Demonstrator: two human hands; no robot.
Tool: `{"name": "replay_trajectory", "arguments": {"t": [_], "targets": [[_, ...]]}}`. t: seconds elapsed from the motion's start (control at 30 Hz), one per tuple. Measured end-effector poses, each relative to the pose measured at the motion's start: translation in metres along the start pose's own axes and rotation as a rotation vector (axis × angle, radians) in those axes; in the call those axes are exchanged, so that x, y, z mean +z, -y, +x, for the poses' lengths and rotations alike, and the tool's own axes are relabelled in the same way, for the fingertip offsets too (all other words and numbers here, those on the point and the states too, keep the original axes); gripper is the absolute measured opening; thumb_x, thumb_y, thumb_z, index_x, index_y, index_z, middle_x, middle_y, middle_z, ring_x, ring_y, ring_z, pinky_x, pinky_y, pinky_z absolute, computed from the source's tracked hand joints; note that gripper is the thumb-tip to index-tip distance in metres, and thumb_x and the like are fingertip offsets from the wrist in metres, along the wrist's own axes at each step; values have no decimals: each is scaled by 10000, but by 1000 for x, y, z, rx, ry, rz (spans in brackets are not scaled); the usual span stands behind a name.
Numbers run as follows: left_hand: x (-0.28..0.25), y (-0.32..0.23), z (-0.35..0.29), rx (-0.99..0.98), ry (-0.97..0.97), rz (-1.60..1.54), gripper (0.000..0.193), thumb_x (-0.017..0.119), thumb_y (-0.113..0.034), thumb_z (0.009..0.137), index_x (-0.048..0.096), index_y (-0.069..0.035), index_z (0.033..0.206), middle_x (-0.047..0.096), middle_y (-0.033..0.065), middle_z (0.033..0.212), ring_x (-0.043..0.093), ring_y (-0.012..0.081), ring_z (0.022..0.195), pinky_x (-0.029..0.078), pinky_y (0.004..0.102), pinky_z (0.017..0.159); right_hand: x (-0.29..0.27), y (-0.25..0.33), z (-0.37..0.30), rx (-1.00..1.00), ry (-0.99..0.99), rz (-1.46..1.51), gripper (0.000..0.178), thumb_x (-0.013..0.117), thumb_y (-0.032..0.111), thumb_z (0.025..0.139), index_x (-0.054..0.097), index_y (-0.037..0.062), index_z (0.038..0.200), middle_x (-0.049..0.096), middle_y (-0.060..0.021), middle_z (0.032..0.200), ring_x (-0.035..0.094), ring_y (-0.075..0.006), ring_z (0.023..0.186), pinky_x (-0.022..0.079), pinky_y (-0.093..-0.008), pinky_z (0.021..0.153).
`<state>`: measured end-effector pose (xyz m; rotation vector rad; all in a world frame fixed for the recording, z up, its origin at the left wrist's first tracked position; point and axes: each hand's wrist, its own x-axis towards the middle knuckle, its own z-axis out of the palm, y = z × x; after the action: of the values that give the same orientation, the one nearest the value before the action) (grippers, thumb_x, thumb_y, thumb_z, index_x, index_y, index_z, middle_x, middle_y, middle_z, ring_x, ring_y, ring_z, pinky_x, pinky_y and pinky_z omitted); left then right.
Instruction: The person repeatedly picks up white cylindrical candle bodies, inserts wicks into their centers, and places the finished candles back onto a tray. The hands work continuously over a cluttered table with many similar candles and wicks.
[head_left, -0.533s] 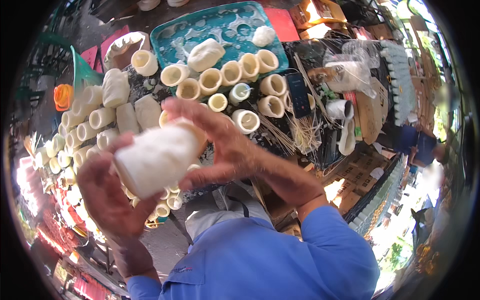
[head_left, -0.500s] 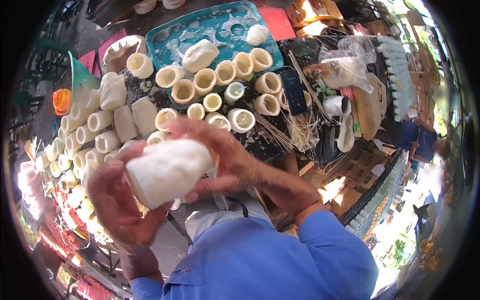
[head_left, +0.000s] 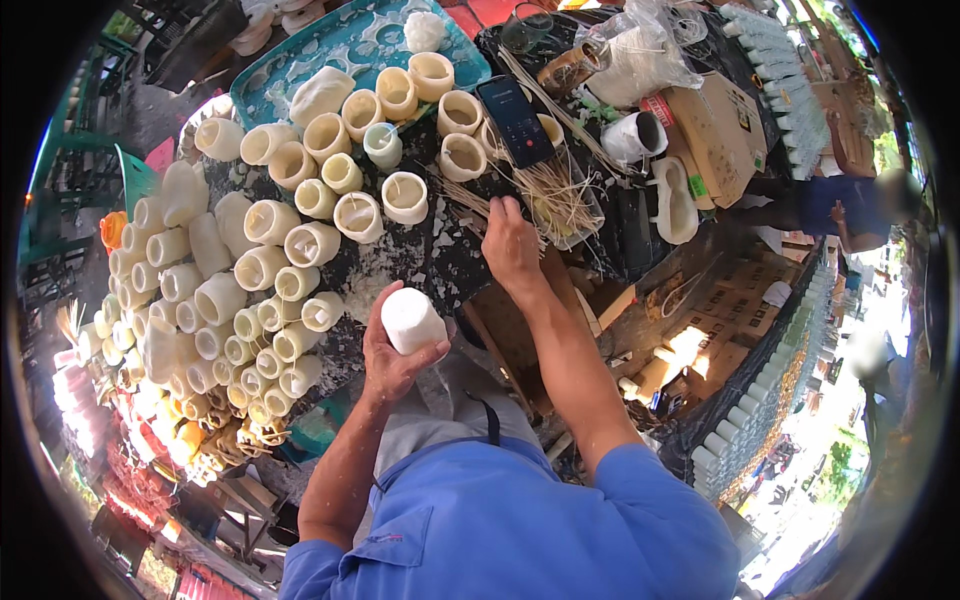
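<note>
In my left hand (head_left: 388, 350) is a white wax cylinder (head_left: 413, 320), its smooth closed end facing up and my fingers wrapped round its side. My right hand (head_left: 512, 243) reaches to the table, its fingertips bunched together among thin pale sticks (head_left: 560, 205). What they pinch, if anything, is hidden. Just left of that hand, hollow cream wax cups (head_left: 405, 198) stand on the dark table; some have wicks inside. A pale greenish cup (head_left: 382, 146) stands behind them.
Many more wax cups (head_left: 220, 298) crowd the left side. A teal tray (head_left: 275, 85) lies at the back. A phone (head_left: 515, 122), a white pipe piece (head_left: 635, 137) and cardboard (head_left: 715, 140) lie right of the cups. Another person (head_left: 840, 215) is at far right.
The white wax piece was between both hands; now only my left hand holds it, lower and to the right. My right hand has moved away to the sticks. The view has shifted.
</note>
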<state>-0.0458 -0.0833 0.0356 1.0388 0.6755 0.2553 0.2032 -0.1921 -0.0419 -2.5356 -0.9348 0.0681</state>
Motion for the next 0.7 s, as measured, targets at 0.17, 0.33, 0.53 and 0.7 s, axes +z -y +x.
{"name": "replay_trajectory", "arguments": {"t": [0.17, 0.33, 0.53, 0.7], "targets": [[1, 4, -12, -58, 85, 24, 987, 995, -86, 754, 483, -42, 1597, 741, 82, 1227, 760, 220, 1108, 617, 397, 1001, 34, -27, 14, 110, 79, -255, 77, 662, 53, 965, 718, 16, 1004, 716, -201, 1061, 791, -406, 835, 654, -500, 733], [-5, 20, -12, -122, 81, 71, 908, 1025, -167, 720, 574, -61, 1501, 741, 54, 1212, 718, 180, 1128, 586, 377, 1026, 12, -19, -2, 41, 6, -132, 38, 720, 71, 965, 740, 39, 962, 742, -163, 1009, 762, -416, 877, 623, -512, 749], [3, 20, -12, 62, 41, 112, 805, 1054, -177, 684, 658, -80, 1378, 710, 28, 1198, 684, 166, 1130, 564, 359, 1017, -54, 20, -41, -131, -80, 177, 119, 774, 67, 972, 791, 37, 1085, 777, -132, 1042, 755, -343, 849, 617, -449, 755], [1, 11, -5, 192, 51, 309, 713, 1049, -165, 710, 697, -55, 1319, 748, 45, 1175, 715, 180, 1096, 583, 358, 994, -89, 20, -70, -20, 160, 654, 155, 775, 35, 1027, 780, -1, 1178, 801, -98, 1155, 759, -169, 1021, 614, -306, 894]]}}
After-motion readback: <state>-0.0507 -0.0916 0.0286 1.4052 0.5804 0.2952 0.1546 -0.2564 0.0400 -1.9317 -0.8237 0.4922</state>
